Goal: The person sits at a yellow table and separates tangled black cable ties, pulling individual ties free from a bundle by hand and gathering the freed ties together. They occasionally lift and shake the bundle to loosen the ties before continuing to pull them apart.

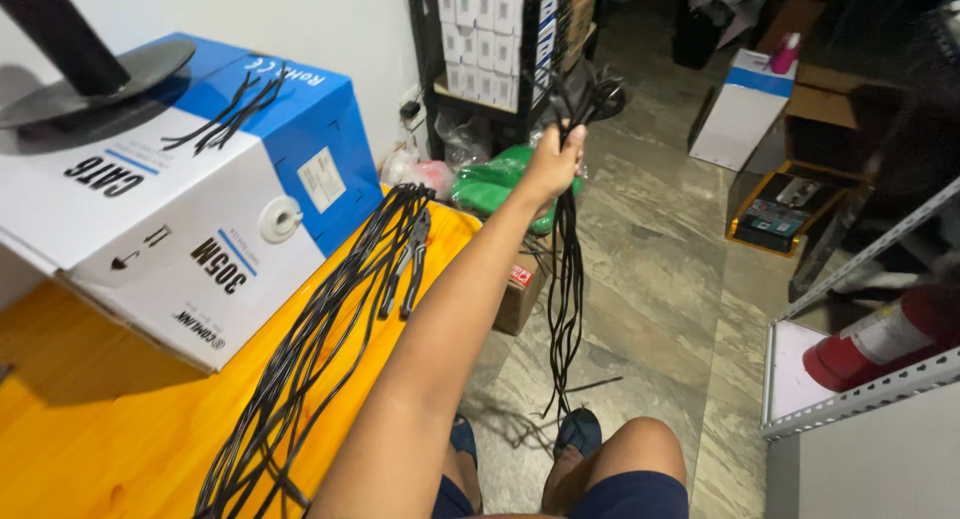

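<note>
The person's bare knees and dark slip-on shoes [578, 431] sit lowest in view, on the grey stone floor [660, 289]. From there one arm stretches forward, and which arm it is cannot be told; its hand [553, 164] is clenched around a bundle of thin black cables [566, 279], whose strands hang straight down below the hand towards the floor. To the left of the arm, on the orange wooden surface [90, 429], lies a long sheaf of black cable lengths [310, 349] with black-handled pliers [408, 264] beside it. Further left stands a white and blue cardboard carton [190, 199]. Beyond the hand are green plastic bags [490, 184] and a shelf of small white boxes [485, 29].
</note>
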